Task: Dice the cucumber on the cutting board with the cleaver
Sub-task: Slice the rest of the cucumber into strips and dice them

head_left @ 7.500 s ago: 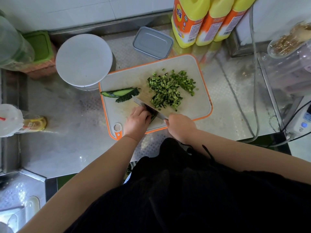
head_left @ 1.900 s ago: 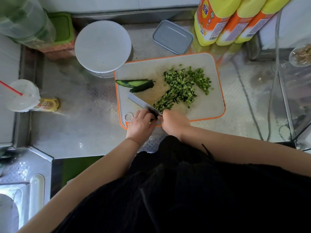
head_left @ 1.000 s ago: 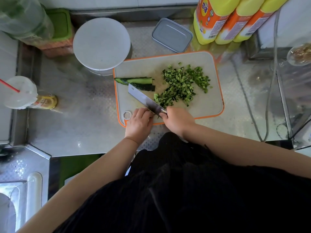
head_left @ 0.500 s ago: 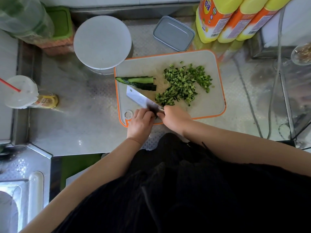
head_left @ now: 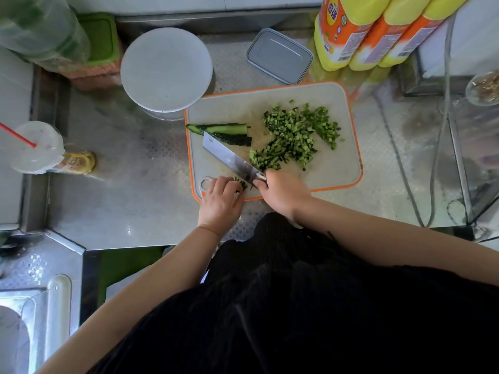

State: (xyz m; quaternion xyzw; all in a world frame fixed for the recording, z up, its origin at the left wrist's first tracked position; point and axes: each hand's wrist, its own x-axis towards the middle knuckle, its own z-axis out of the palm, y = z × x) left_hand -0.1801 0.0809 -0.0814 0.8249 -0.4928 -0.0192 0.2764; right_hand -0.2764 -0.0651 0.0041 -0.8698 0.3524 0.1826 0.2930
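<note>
Two lots of cucumber lie on the cutting board (head_left: 348, 168): a spread heap of diced cucumber (head_left: 294, 133) toward its far right, and a few uncut cucumber strips (head_left: 224, 132) at the far left edge. A small bundle of strips (head_left: 241, 183) sits at the near edge, under the fingertips of the left hand (head_left: 220, 202), whose fingers curl down onto it to pin it. The right hand (head_left: 283, 191) is wrapped round the handle of the cleaver (head_left: 229, 157), the blade slanting away to the far left with its heel just beside the bundle.

Cucumber flesh looks wet and the skin slick, so thin strips will likely slide or roll apart under the blade; they are light and snap easily. A sound hold is from above with knuckles forward and fingertips tucked back, close to the cut line. The cleaver is broad and probably heavy, best held close to the blade.

Around the board on the steel worktop (head_left: 135, 201) stand a white round lid (head_left: 166, 68), a grey tin (head_left: 279, 55) and yellow bottles (head_left: 364, 31).
</note>
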